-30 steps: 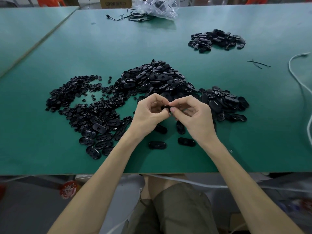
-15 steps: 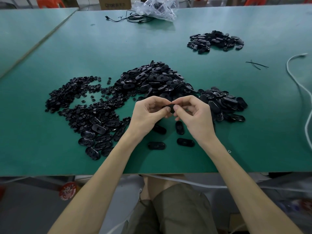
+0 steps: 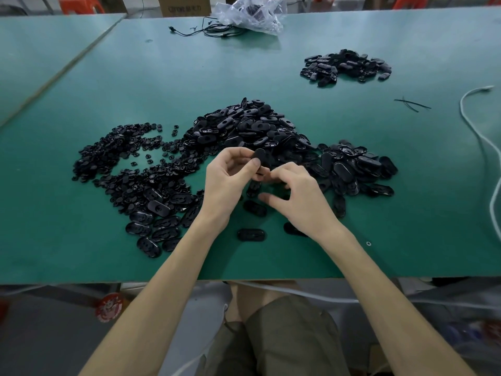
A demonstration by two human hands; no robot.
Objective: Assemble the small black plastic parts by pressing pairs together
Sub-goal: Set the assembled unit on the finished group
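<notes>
The green table (image 3: 352,240) is spread with black plastic. A big heap of oval shells (image 3: 244,126) is piled at the middle, with a second heap (image 3: 357,166) to its right. A wide scatter of small round pieces (image 3: 116,158) is strewn to the left. A separate pile (image 3: 347,65) is set well apart at the far right, and is judged to be finished pairs. A few loose ovals (image 3: 251,234) are left near the table's front edge.

Above all this, the left hand (image 3: 227,183) is raised and curled. One oval part (image 3: 259,157) is pinched between its thumb and fingers. The part's long axis is pointed away from the body, with the rounded far end showing free above the thumb. The near end is aimed down at the right hand (image 3: 303,202).

That hand is brought in just beside and below the part, with its fingers bent and its thumb stretched out underneath. Whether a small piece is held in it, or the part's near end is merely touched, cannot be told.

The press is judged to be delivered from the right, up along that axis.
</notes>
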